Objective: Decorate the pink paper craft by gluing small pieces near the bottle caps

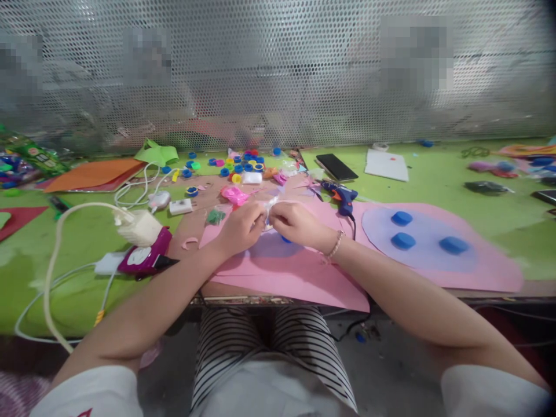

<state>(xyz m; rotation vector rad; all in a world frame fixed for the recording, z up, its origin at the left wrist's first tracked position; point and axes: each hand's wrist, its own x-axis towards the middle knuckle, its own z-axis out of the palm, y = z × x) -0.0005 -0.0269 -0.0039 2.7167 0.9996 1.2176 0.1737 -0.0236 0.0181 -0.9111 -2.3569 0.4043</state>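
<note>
My left hand (243, 225) and my right hand (297, 223) meet over the pink paper (278, 275), fingertips curled together. Between them shows a small whitish scrap (271, 202), maybe film or clay; its kind is unclear. Beneath the hands lies a lilac paper piece (269, 246), with a blue bottle cap (286, 238) half hidden under my right hand. Close to my left hand are a bright pink plastic packet (234, 195) and a small green packet (216, 216). A dark blue glue gun (343, 196) rests beyond my right hand.
On the right, a lilac oval (382, 223) on pink paper carries three blue caps. Several coloured caps (237, 168) lie behind my hands. A black phone (336, 167) lies farther back. A purple power strip (147, 255) with looping cables sits left. A perforated metal screen (278, 75) closes the back.
</note>
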